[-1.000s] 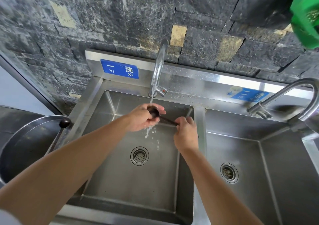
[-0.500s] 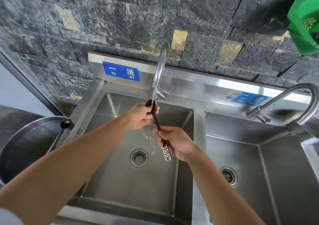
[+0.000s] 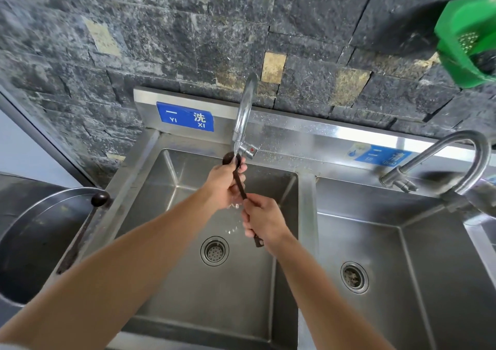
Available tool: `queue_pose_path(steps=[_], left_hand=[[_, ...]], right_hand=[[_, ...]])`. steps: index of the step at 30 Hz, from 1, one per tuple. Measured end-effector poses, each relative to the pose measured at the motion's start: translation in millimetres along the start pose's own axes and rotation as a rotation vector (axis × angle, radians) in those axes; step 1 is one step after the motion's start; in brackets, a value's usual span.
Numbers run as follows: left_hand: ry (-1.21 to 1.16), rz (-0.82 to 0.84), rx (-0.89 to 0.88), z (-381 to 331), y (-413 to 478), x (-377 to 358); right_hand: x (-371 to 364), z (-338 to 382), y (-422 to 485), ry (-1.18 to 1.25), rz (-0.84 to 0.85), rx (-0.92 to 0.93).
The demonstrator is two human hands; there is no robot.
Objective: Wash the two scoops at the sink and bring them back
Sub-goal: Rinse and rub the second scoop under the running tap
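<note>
1. You hold one scoop (image 3: 239,182) over the left basin (image 3: 188,282), bowl at 12 o'clock under the running tap (image 3: 244,113).
2. Left hand (image 3: 224,186): fingers wrapped round the scoop just below the bowl.
3. Right hand (image 3: 264,222): fingers closed on the handle's lower end.
4. Second scoop (image 3: 83,227) lies on the sink rim at 9 o'clock.
5. Count: two basins, two taps, two drains.

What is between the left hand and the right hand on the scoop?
In the head view, a short bare piece of the scoop's dark handle lies between the left hand and the right hand.
</note>
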State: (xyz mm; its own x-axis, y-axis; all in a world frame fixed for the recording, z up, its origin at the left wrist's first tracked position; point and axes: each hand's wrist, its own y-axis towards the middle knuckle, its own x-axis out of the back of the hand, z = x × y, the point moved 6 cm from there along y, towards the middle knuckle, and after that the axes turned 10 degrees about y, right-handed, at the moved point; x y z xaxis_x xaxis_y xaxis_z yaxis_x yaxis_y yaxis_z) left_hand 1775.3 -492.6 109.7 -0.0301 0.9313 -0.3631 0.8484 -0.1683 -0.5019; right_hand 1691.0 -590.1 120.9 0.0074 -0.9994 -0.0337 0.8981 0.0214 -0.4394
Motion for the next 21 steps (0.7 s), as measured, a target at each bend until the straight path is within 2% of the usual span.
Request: queue_pose_path(steps=[4,7,8,9,11,12,14,16,18,19,21], left_hand=[[0.717,0.106,-0.082,-30,-1,15],[0.889,0.006,-0.184,-46,-4,13],[0.818,0.004,-0.185,-46,-3,11],[0.651,0.030,-0.144,-42,0,8],[0.271,0.051,-0.030,-29,3,3],[0.175,0.029,0.003,-22,4,2],[0.189,-0.013,0.025,-11,4,2],[0.370,-0.012,0.009,-10,0,6],[0.432,0.069,0.002,-18,-3,9],[0.414,0.125,0.004,-25,-5,9],[0.459,0.226,0.005,-38,-11,7]], right_hand=[[54,34,8,-0.648,-0.086,0.278],[58,44,11,-0.739,-0.129,0.330],[52,42,10,-0.694,-0.134,0.318],[43,35,7,-0.569,-0.128,0.269],[19,12,-3,-0.057,-0.046,0.033],[6,3,-10,0.219,0.013,-0.108],[-11,-2,-22,0.576,0.138,-0.328],[-14,2,-31,0.684,0.222,-0.453],[-6,6,-31,0.561,0.212,-0.442],[4,10,-26,0.371,0.171,-0.351],[31,30,-12,-0.199,0.063,-0.052]])
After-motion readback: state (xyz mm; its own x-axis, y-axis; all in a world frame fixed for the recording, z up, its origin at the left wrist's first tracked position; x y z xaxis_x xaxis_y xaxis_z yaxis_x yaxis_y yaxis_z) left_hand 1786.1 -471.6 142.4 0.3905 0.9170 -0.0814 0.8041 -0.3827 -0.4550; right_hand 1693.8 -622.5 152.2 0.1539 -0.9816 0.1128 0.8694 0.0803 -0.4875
